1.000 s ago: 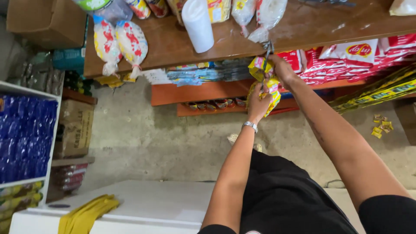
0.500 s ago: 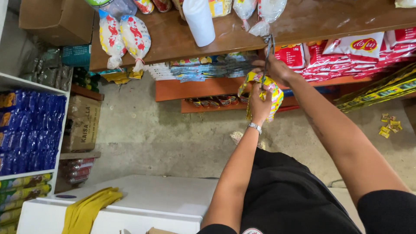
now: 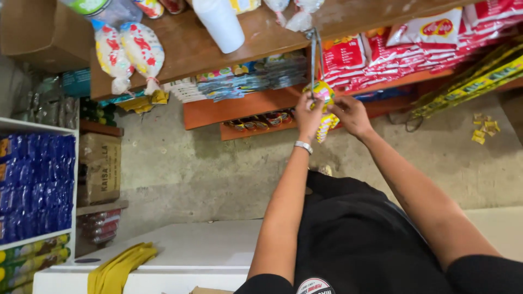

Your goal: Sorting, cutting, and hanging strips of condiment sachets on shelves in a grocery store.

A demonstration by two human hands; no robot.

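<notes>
A strip of yellow sachets (image 3: pixel 326 92) hangs from a thin metal hook (image 3: pixel 314 54) fixed to the edge of a wooden shelf (image 3: pixel 180 49). My left hand (image 3: pixel 309 117), with a silver band at the wrist, pinches the strip just below the hook. Close beside it, my right hand (image 3: pixel 351 115) grips the lower part of the same strip. Both arms reach out from my black shirt (image 3: pixel 354 239).
Red packets (image 3: pixel 381 54) are stacked behind the hook, and a white cup stack (image 3: pixel 220 22) and tied snack bags (image 3: pixel 131 51) sit further left. Blue packets (image 3: pixel 32 185) fill a white rack beside a cardboard box (image 3: pixel 101 169). A yellow cloth (image 3: pixel 117 269) lies on a white counter (image 3: pixel 201 245).
My right hand has come down from the hook to the strip, next to my left hand. The view has shifted a little.
</notes>
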